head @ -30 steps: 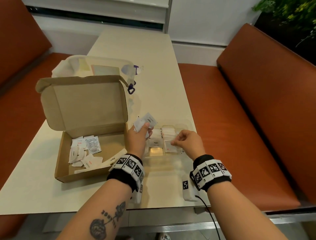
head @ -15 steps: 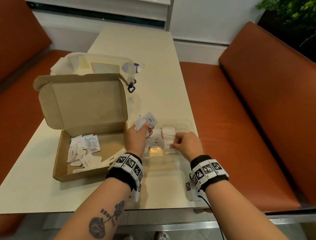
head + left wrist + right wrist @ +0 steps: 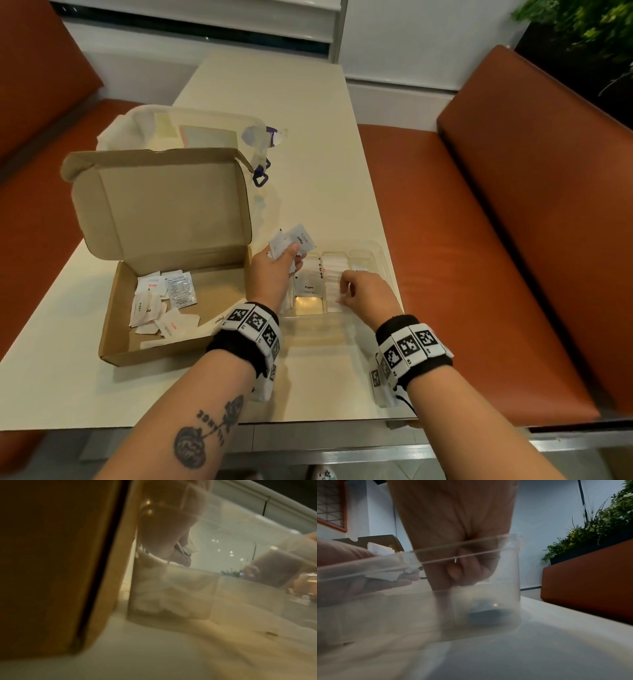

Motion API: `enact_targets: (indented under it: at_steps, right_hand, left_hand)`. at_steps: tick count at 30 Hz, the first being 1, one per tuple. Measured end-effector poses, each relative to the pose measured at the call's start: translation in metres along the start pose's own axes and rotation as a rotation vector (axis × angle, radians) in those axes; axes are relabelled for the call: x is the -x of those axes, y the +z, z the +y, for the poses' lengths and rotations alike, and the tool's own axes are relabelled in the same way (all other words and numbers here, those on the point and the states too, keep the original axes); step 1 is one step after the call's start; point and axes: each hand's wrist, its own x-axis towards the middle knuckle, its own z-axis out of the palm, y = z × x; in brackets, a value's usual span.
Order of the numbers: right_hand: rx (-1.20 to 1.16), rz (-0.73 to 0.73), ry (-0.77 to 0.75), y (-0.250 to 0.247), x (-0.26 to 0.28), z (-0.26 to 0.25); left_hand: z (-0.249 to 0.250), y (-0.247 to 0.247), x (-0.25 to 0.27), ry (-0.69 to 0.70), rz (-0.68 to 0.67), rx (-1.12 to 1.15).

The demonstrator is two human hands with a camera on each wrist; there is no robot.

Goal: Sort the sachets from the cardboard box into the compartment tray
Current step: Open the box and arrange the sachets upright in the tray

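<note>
The open cardboard box [image 3: 219,291] sits at the left of the table with several white sachets [image 3: 161,301] in it. Just right of it stands the clear compartment tray [image 3: 383,260], its compartments holding stacked sachets, one marked Pepper [image 3: 309,286]. My left hand [image 3: 293,251] grips a bunch of sachets [image 3: 296,238] above the tray's left end; the left wrist view shows them [image 3: 190,549] in its fingers. My right hand [image 3: 344,294] reaches into the middle compartment, fingers curled, pinching a white sachet. In the right wrist view its index finger [image 3: 440,585] points down behind the tray wall [image 3: 508,574].
A clear lidded container [image 3: 205,130] with a purple latch stands behind the box. Orange bench seats [image 3: 479,257] flank the table on both sides. Plants [image 3: 582,27] are at the far right. The table's near edge lies just below my wrists.
My right hand has dropped from just above the tray down into the middle compartment. The left hand has kept its bunch of sachets in place.
</note>
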Motion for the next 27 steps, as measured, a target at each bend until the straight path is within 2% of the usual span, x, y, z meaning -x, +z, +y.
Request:
enact_targets:
  at_steps: [4, 7, 9, 11, 13, 17, 27]
  right_hand:
    - [-0.04, 0.012, 0.047, 0.003, 0.002, -0.001]
    - [-0.08, 0.043, 0.047, 0.0, 0.004, -0.002]
    - [-0.116, 0.184, 0.043, -0.006, 0.004, 0.0]
    - [-0.069, 0.394, 0.06, -0.014, 0.002, 0.004]
    - [-0.026, 0.48, 0.141, -0.02, -0.001, 0.01]
    - [-0.117, 0.333, 0.321, -0.018, -0.008, 0.015]
    - [-0.203, 0.321, 0.355, -0.005, -0.008, 0.018]
  left_hand:
    - [0.001, 0.001, -0.002, 0.014, 0.0, -0.041]
    - [0.001, 0.0, 0.0, 0.07, 0.049, -0.087]
    - [0.004, -0.001, 0.002, 0.119, 0.114, -0.122]
    - [0.009, -0.003, 0.002, 0.184, 0.18, -0.221]
    - [0.013, -0.004, 0.003, 0.231, 0.229, -0.292]
    - [0.016, -0.004, 0.001, 0.214, 0.257, -0.324]
    - [0.019, -0.005, -0.002, 0.146, 0.246, -0.312]
